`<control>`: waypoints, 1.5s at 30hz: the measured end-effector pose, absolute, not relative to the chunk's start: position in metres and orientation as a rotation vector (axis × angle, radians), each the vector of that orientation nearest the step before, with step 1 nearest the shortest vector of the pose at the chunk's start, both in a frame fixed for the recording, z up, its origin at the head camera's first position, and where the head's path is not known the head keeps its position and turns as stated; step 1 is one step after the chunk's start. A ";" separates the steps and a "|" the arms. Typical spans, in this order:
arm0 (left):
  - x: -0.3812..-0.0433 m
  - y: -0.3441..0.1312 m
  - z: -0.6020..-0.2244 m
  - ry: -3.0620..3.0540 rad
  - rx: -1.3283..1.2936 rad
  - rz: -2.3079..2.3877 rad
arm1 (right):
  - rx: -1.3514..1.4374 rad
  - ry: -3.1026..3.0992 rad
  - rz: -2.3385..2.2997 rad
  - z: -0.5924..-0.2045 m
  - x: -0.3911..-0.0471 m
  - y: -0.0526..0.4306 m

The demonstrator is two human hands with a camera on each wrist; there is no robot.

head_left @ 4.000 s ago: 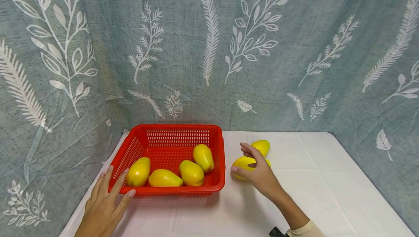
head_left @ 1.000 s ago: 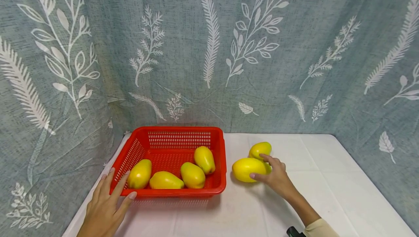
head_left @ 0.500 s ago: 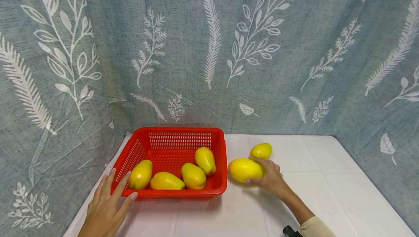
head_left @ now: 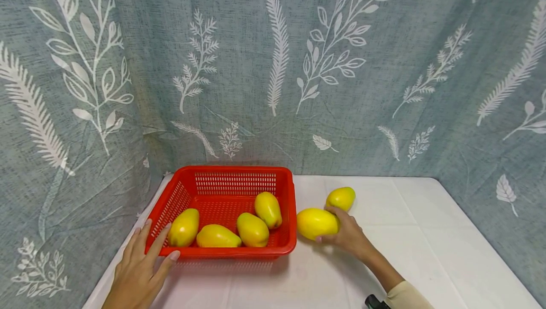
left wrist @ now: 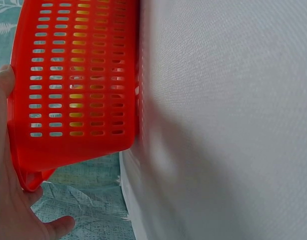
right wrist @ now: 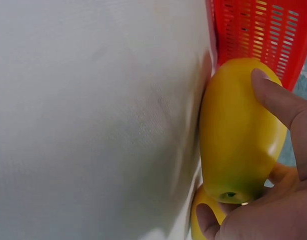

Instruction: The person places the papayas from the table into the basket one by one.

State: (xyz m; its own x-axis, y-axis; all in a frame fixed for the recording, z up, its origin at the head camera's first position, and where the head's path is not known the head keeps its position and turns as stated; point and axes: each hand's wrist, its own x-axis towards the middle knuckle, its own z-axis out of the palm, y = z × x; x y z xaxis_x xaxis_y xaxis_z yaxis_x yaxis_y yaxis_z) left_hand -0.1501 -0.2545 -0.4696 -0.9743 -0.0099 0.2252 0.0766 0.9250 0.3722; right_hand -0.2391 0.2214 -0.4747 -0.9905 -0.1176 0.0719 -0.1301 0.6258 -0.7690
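A red perforated plastic basket (head_left: 230, 251) stands on the white-covered table, with several yellow mangoes inside, among them one mango (head_left: 183, 227) at the left. My left hand (head_left: 138, 266) rests with spread, extended fingers on the basket's front-left corner; the left wrist view has the thumb against the rim. Just right of the basket, my right hand (head_left: 345, 233) holds a larger yellow mango (right wrist: 238, 130) by its greenish end, thumb on one side and fingers on the other. Whether this mango touches the table is unclear. Behind that hand lies another mango (head_left: 341, 198).
The white tablecloth (head_left: 409, 233) extends to the right of the basket. A grey-green curtain (head_left: 239, 62) with white leaf prints hangs behind the table and at both sides.
The right hand has closed around the larger mango and shifted it left, up beside the basket's right wall. The left hand stays on the basket corner. The mango behind stays put.
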 end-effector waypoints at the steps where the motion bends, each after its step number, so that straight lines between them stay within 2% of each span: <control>1: -0.150 -0.255 -0.470 -2.851 -0.054 -0.564 | 0.221 -2.819 1.324 -0.475 -0.239 0.221; 17: -0.150 -0.259 -0.473 -2.809 -0.099 -0.573 | 0.148 -2.831 1.266 -0.474 -0.228 0.225; 45: -0.150 -0.257 -0.471 -2.834 -0.076 -0.555 | 0.163 -2.741 1.347 -0.424 -0.216 0.248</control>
